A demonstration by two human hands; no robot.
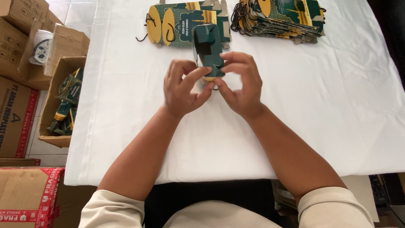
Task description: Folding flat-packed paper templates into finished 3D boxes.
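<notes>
1. While both hands meet above the middle of the white cloth-covered table (pixel 295 105), they hold a small dark green folded cardboard gift box (pixel 207 48) between them, raised slightly off the cloth and tilted away from the person.
2. The left hand (pixel 182 86) is clamped on the box's near end, thumb and forefinger pinching its lower edge; the right hand (pixel 239 82) is likewise closed on it, fingertips pressing the right side and a flap.
3. Because the grip sits only at the near end, the far end hangs unsupported; the box could sag, twist or spring back open if either pinch loosens.
4. Pressing too hard on the thin card could crease a panel or tear a flap.
5. A dark cord seems to dangle under the box by the fingers; it might snag on them, though it is too small to tell clearly.
6. Just beyond the box lies a flat green-and-gold unfolded box blank (pixel 185 21), and to its right a stack of flat blanks (pixel 280 17); a forward push could knock into them.
7. On the floor at left, an open brown cardboard carton (pixel 59 105) holds finished boxes, well apart from the hands.
</notes>
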